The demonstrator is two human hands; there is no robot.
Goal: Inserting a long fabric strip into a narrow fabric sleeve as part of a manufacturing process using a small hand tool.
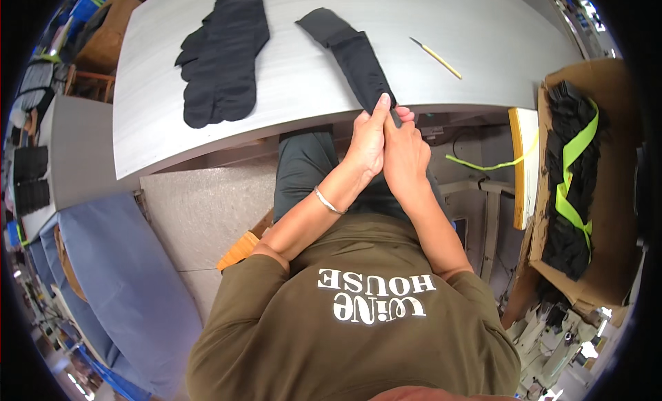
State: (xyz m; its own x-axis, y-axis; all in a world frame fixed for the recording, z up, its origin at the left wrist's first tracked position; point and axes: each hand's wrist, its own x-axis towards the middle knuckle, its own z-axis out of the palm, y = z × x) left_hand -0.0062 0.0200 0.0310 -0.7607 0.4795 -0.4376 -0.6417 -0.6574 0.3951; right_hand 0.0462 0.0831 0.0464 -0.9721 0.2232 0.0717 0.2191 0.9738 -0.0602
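Hands (367, 142): two, holding one black fabric piece (360, 66).

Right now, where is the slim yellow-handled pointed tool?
In the head view, the slim yellow-handled pointed tool lies upper right on the pale grey tabletop, right of the long black fabric strip.

Matt black cloth strip (360, 64); smooth pale tabletop (483, 39); matt cardboard box (616, 228)

Olive T-shirt (352, 349), silvery bracelet (327, 202)
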